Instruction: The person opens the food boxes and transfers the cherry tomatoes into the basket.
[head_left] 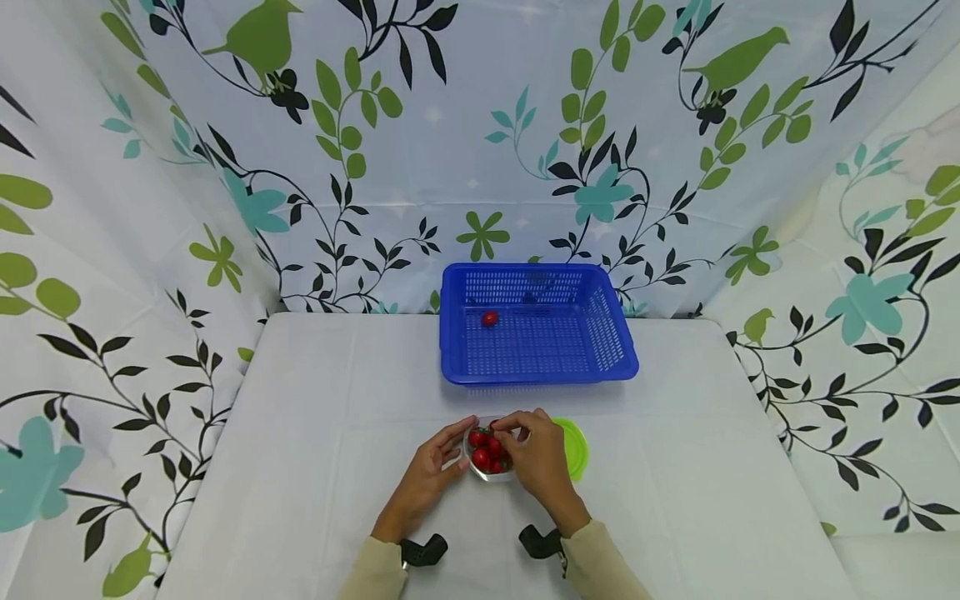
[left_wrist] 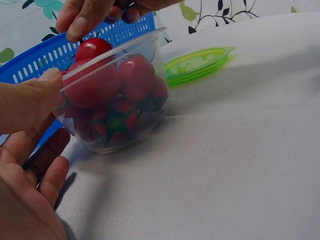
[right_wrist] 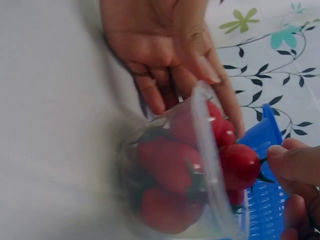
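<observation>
A clear plastic container point(right_wrist: 212, 150) filled with small red tomatoes point(left_wrist: 94, 82) stands on the white table. My left hand point(head_left: 429, 473) holds it from the left, thumb at the rim and index finger along the far side, the other fingers loosely bent beside it. Over the top of the container, my right hand point(head_left: 543, 458) pinches the green stem of a tomato point(right_wrist: 239, 166) between thumb and fingers. That tomato sits at the rim, among the others. Under the right hand's outer side lies a bright green lid point(head_left: 576, 450), partly hidden.
Behind the container stands a blue plastic basket point(head_left: 540, 377) with perforated walls. One red tomato point(head_left: 490, 318) lies in it, towards the back left. White cloth covers the table point(head_left: 337, 467), and a curtain point(head_left: 480, 167) printed with leaves and birds hangs around its back and sides.
</observation>
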